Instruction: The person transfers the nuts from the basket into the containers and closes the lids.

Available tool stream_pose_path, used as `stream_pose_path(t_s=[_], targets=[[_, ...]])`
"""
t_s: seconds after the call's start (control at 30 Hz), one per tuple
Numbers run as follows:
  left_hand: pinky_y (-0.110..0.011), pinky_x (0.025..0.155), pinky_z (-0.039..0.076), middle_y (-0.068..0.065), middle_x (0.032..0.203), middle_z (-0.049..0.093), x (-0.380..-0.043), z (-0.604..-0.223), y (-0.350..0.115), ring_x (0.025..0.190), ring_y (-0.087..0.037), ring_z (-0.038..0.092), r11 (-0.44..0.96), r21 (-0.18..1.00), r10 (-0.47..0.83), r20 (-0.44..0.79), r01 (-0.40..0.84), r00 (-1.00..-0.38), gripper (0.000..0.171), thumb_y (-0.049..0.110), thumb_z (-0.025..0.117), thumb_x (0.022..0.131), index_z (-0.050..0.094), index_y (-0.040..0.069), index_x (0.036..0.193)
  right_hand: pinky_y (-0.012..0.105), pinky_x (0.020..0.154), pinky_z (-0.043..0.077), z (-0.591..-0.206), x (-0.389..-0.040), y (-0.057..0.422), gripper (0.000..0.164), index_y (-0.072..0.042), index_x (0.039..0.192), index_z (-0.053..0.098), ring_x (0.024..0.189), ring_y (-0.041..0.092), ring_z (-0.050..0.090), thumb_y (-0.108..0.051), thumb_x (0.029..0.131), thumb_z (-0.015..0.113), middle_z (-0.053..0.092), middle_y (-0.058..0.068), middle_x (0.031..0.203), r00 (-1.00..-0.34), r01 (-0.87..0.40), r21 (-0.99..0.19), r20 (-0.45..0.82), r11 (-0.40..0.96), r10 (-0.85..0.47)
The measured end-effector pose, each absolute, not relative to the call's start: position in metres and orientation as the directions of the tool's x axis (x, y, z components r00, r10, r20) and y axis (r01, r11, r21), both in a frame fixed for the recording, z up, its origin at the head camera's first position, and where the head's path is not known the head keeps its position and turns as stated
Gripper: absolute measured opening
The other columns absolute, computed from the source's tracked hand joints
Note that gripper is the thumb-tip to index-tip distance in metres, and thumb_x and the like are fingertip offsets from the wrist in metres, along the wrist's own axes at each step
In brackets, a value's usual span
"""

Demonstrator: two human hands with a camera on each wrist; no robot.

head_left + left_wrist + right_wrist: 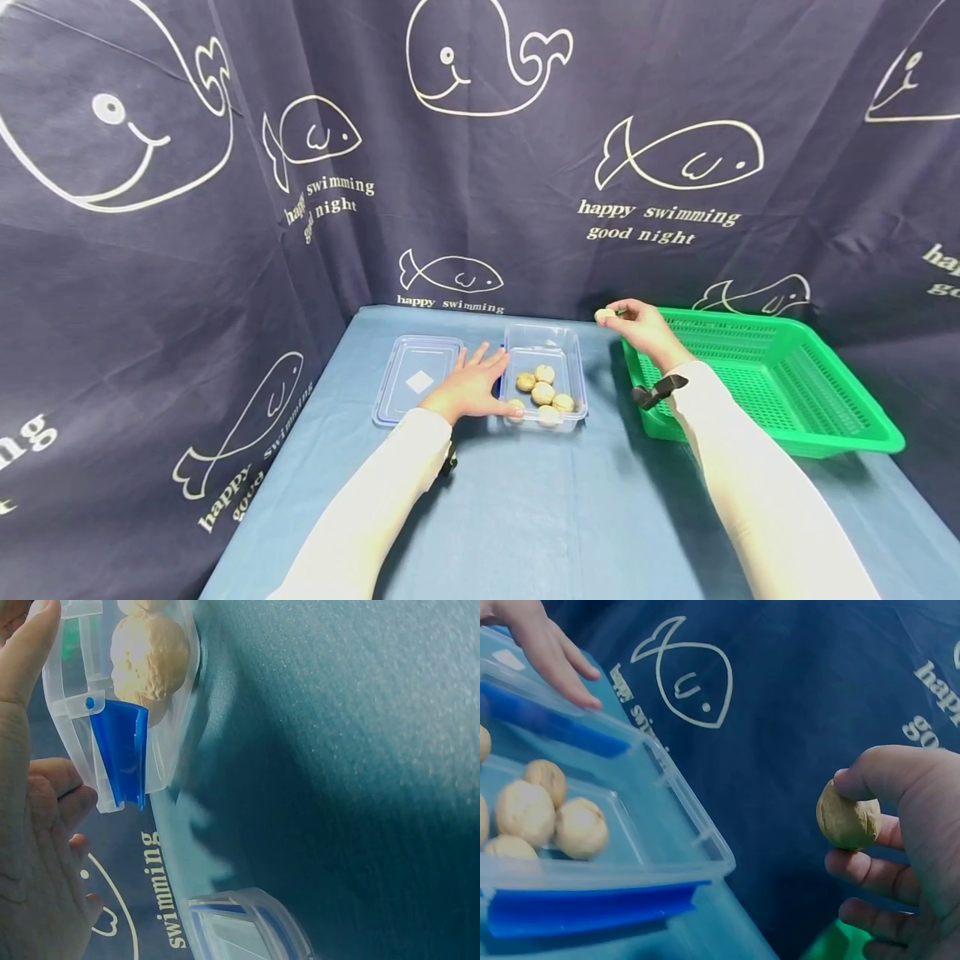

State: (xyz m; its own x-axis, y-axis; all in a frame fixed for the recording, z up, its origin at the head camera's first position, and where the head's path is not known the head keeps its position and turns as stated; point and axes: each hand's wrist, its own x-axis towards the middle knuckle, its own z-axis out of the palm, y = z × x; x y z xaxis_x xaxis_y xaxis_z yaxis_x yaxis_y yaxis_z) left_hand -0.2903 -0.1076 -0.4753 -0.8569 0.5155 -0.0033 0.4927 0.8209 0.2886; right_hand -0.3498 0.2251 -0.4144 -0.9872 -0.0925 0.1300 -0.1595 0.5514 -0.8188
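Pinching rounded, wrinkled walnut [847, 817] near plastic box [542, 337]

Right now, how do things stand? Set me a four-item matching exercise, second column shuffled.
1. green perforated plastic basket
2. flat clear plastic lid, blue-edged
3. clear rectangular plastic box
4. single round tan walnut

A. pinched in the right grip
B. left of the box
C. farthest right on the blue table
D. holding several walnuts

Pairs: 1-C, 2-B, 3-D, 4-A
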Motion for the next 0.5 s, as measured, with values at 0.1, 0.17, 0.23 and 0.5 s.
stream_pose_path(t_s=[0.1, 0.17, 0.23, 0.5], targets=[[-0.064, 0.120, 0.004, -0.006, 0.166, 0.026, -0.290, -0.477, -0.109, 0.156, -0.033, 0.009, 0.820, 0.286, 0.516, 0.005, 0.495, -0.857, 0.109, 0.075, 0.068, 0.078, 0.033, 0.011, 0.159, 0.027, 0.079, 0.048, -0.417, -0.347, 0.217, 0.048, 0.001, 0.122, 0.064, 0.092, 0.021, 0.060, -0.036, 0.094, 0.072, 0.067, 0.011, 0.101, -0.985, -0.173, -0.808, 0.134, 0.563, -0.109], [-0.063, 0.120, 0.004, -0.005, 0.166, 0.026, -0.290, -0.477, -0.110, 0.156, -0.033, 0.008, 0.819, 0.286, 0.517, 0.006, 0.497, -0.856, 0.111, 0.076, 0.067, 0.077, 0.032, 0.011, 0.159, 0.029, 0.080, 0.049, -0.419, -0.344, 0.211, 0.048, 0.002, 0.124, 0.063, 0.094, 0.022, 0.060, -0.037, 0.095, 0.071, 0.067, 0.015, 0.107, -0.984, -0.178, -0.799, 0.132, 0.574, -0.121], [-0.063, 0.121, 0.004, -0.005, 0.166, 0.025, -0.289, -0.477, -0.110, 0.156, -0.033, 0.008, 0.821, 0.277, 0.518, 0.004, 0.499, -0.855, 0.111, 0.076, 0.067, 0.077, 0.032, 0.011, 0.159, 0.031, 0.081, 0.049, -0.421, -0.341, 0.207, 0.049, 0.002, 0.124, 0.063, 0.096, 0.023, 0.060, -0.037, 0.096, 0.070, 0.067, 0.019, 0.110, -0.983, -0.184, -0.785, 0.133, 0.592, -0.129], [-0.063, 0.121, 0.004, -0.006, 0.166, 0.025, -0.292, -0.478, -0.109, 0.156, -0.032, 0.008, 0.817, 0.276, 0.523, 0.016, 0.506, -0.852, 0.112, 0.077, 0.067, 0.077, 0.030, 0.012, 0.160, 0.033, 0.079, 0.049, -0.428, -0.330, 0.187, 0.044, -0.001, 0.121, 0.065, 0.093, 0.025, 0.060, -0.035, 0.094, 0.072, 0.067, 0.018, 0.106, -0.977, -0.215, -0.771, 0.161, 0.600, -0.142]])
